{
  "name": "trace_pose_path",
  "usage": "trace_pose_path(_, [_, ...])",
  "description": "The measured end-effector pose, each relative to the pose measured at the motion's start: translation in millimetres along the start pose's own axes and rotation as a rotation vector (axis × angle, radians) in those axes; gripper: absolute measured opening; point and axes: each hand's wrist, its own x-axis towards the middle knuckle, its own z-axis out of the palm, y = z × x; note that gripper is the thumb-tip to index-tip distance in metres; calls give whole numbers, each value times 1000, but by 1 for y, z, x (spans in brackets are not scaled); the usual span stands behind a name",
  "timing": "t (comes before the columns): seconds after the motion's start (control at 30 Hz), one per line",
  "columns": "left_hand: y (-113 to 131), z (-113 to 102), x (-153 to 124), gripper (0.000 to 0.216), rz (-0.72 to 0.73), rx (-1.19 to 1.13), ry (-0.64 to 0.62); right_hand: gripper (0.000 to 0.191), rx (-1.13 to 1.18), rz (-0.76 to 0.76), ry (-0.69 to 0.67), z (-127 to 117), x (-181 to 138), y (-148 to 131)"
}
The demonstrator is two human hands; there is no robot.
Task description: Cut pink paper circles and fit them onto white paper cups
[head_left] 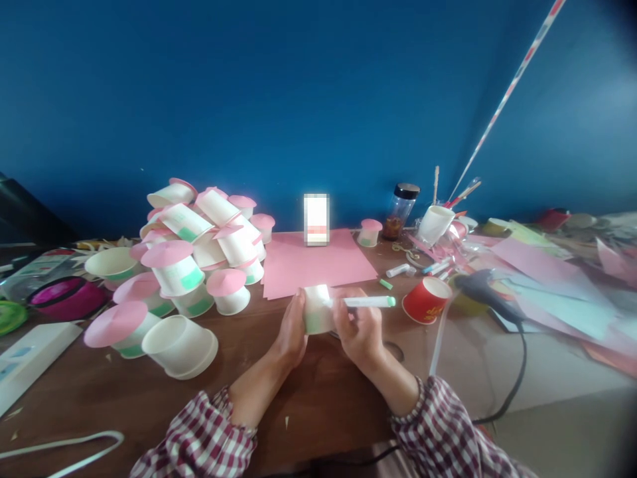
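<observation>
Between my hands is a white paper cup point(317, 307) with a pale green patch low on its side. My left hand point(292, 326) is wrapped round the cup's left side. My right hand point(361, 330) grips a white marker pen point(371, 302) with a green end pointing right; its tip meets the cup's right side, partly hidden by my fingers. Behind the cup lie sheets of pink paper point(318, 262). To the left a heap of white cups with pink discs point(169, 265) and green patches is stacked up, and an undecorated white cup point(180, 348) lies tilted in front of it.
At right stand a red paper cup point(426, 300), a glass jar with a black lid point(401, 211) and a white cup of sticks point(434, 226). A glue gun point(490, 292) trails its cord. A green pen cap point(385, 284) lies near the pink sheets. A power strip point(34, 358) is at far left.
</observation>
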Motion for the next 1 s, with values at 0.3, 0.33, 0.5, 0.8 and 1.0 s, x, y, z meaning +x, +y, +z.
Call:
trace_pose_path(0.3, [3,3,-2,44,-38,-50,-25,10,67,131,-1,-1,0,-1])
trace_pose_path(0.33, [2,2,-2,45,-35,-46,-23,11,71,137,-12,0,0,-2])
trace_pose_path(0.5, [1,1,-2,48,-23,-31,-29,12,42,101,-5,1,0,-4])
trace_pose_path(0.8, [2,3,-2,44,-15,-14,-28,12,10,60,-40,2,0,-2])
trace_pose_path(1.0, [3,3,-2,43,-33,-19,-17,11,21,100,-16,2,1,2])
